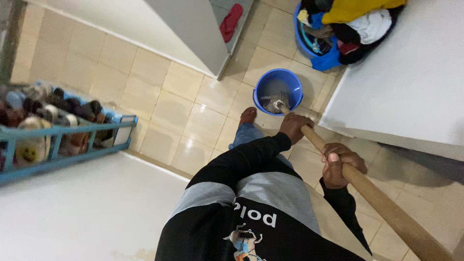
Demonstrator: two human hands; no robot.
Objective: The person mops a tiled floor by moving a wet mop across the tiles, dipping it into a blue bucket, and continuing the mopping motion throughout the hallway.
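My left hand (294, 126) grips a long wooden mop handle (377, 203) low down, close to the mop head. My right hand (339, 165) is closed round the same handle a little higher up. The handle slants from the lower right up toward a small blue bucket (263, 82) on the tiled floor. The grey mop head (273, 104) sits inside that bucket. My foot in a brown sandal (248, 115) stands just left of the bucket.
A blue tub heaped with clothes (333, 58) stands beyond the bucket. A white wall (411, 82) lies to the right. A blue shoe rack (67, 130) full of footwear is at the left. A red slipper (231, 21) lies past a doorway.
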